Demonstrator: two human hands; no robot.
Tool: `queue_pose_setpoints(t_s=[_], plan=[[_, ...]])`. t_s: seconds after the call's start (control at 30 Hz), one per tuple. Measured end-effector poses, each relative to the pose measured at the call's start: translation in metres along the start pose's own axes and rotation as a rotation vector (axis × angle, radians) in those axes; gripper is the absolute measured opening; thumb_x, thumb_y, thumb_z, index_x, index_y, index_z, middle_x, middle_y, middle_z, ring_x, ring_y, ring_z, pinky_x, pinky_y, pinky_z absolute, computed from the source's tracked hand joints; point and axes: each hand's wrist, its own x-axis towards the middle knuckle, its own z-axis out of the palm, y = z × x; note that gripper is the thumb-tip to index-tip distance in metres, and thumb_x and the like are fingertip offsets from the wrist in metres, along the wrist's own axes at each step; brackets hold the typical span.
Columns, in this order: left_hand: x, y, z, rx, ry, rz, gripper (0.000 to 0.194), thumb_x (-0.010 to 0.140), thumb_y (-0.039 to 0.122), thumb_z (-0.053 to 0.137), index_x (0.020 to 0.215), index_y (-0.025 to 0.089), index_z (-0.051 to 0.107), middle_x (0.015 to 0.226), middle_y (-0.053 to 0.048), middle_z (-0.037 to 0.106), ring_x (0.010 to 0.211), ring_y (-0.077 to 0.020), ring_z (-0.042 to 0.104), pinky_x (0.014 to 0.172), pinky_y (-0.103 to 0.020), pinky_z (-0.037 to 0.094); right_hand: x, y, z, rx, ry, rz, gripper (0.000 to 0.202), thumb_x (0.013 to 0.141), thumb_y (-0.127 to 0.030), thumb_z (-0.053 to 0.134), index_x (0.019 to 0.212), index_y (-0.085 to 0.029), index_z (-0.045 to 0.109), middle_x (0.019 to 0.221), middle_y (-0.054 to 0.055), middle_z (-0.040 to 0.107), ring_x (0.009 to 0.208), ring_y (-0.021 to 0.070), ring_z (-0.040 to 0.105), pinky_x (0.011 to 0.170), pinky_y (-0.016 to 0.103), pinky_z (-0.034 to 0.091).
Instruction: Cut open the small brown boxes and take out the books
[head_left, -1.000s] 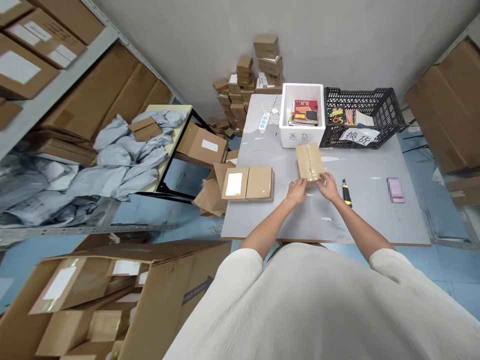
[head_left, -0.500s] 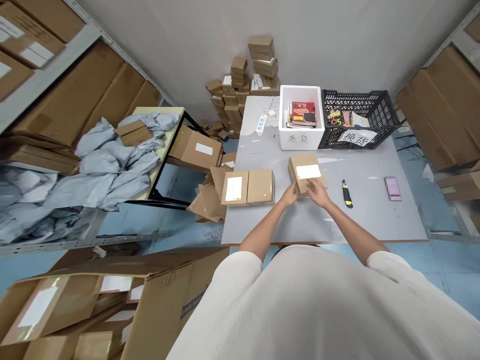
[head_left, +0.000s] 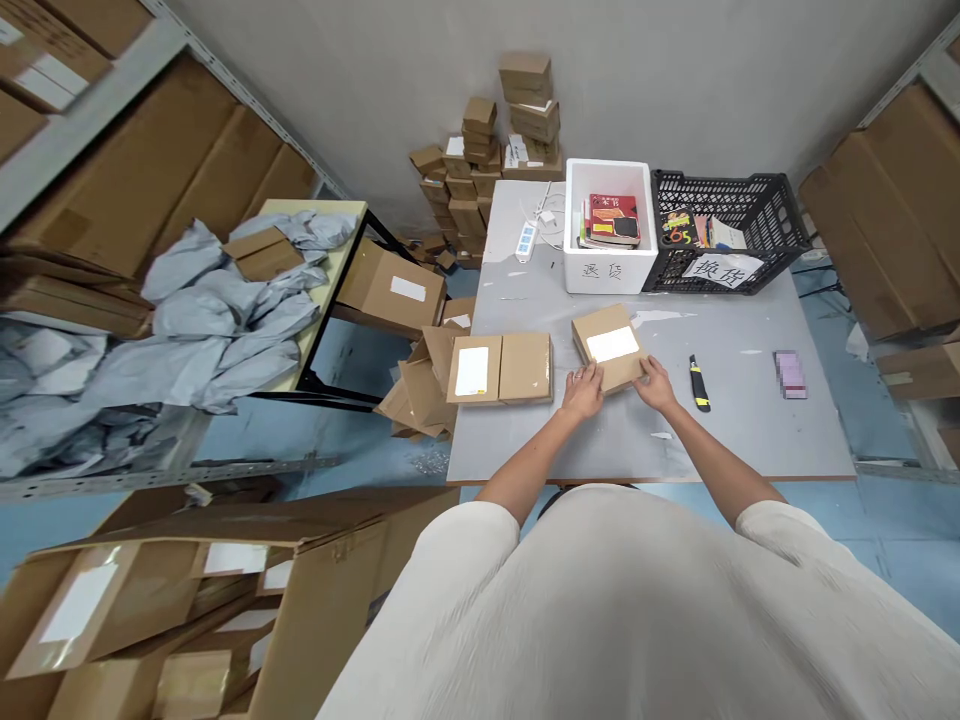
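A small cardboard box (head_left: pixel 621 374) with a white label on its top lies slightly turned on the grey table (head_left: pixel 510 440). My left hand (head_left: pixel 583 391) grips its near left corner, while my right hand (head_left: pixel 655 384) holds the near right corner between thumb and fingers. To the left, two more cardboard boxes sit side by side: a labelled box (head_left: pixel 474 395) and a plain box (head_left: pixel 525 367). A black and yellow utility knife (head_left: pixel 699 384) rests on the table to the right of my right hand.
At the table's back stand a white foam box (head_left: pixel 609 275) and a black plastic crate (head_left: pixel 772 240), both holding books. A power strip (head_left: pixel 526 240) lies at back left, a blurred pinkish item (head_left: pixel 790 374) at right. Grey mailing bags (head_left: pixel 202 300) cover a side table; a large carton (head_left: pixel 330 600) of boxes stands lower left.
My right hand has slid off the label to the box's right corner. My left hand has shifted onto the near left edge, and the box has turned a little.
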Motion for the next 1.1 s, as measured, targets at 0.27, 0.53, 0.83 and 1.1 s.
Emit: queue_pose_setpoints(t_s=[0.27, 0.53, 0.83, 1.1], plan=[[-0.008, -0.013, -0.005, -0.008, -0.005, 0.021, 0.076, 0.093, 0.026, 0.066, 0.166, 0.021, 0.044, 0.183, -0.018, 0.024, 0.165, -0.0396, 0.032, 0.132, -0.057, 0.032, -0.052, -0.015, 0.021, -0.022, 0.061, -0.009, 0.061, 0.086, -0.034, 0.063, 0.145, -0.020, 0.068, 0.144, 0.017, 0.058, 0.138, 0.0377, 0.058, 0.123, 0.056, 0.047], [0.008, -0.017, -0.020, -0.049, -0.078, 0.152, 0.086, 0.078, 0.022, 0.081, 0.159, 0.021, 0.053, 0.182, -0.017, 0.025, 0.166, -0.0392, 0.028, 0.134, -0.053, 0.030, -0.067, 0.000, 0.000, 0.033, -0.050, 0.014, 0.046, 0.091, -0.027, 0.059, 0.134, -0.021, 0.074, 0.131, 0.012, 0.064, 0.109, 0.0251, 0.072, 0.110, 0.045, 0.058], [-0.026, 0.038, 0.008, -0.071, 0.162, -0.174, 0.056, 0.099, 0.024, 0.056, 0.155, 0.025, 0.054, 0.155, -0.016, 0.052, 0.141, -0.0347, 0.055, 0.120, -0.049, 0.047, 0.064, 0.002, -0.055, -0.151, -0.060, -0.062, 0.062, 0.084, -0.031, 0.067, 0.146, -0.021, 0.066, 0.172, 0.019, 0.044, 0.153, 0.0472, 0.043, 0.122, 0.072, 0.039], [-0.021, 0.056, 0.032, -0.107, 0.196, -0.330, 0.058, 0.099, 0.025, 0.057, 0.157, 0.023, 0.051, 0.171, -0.017, 0.041, 0.147, -0.0364, 0.054, 0.122, -0.050, 0.046, 0.099, 0.024, -0.060, -0.174, -0.169, -0.157, 0.064, 0.086, -0.031, 0.066, 0.149, -0.019, 0.063, 0.154, 0.020, 0.058, 0.140, 0.0451, 0.053, 0.120, 0.065, 0.043]])
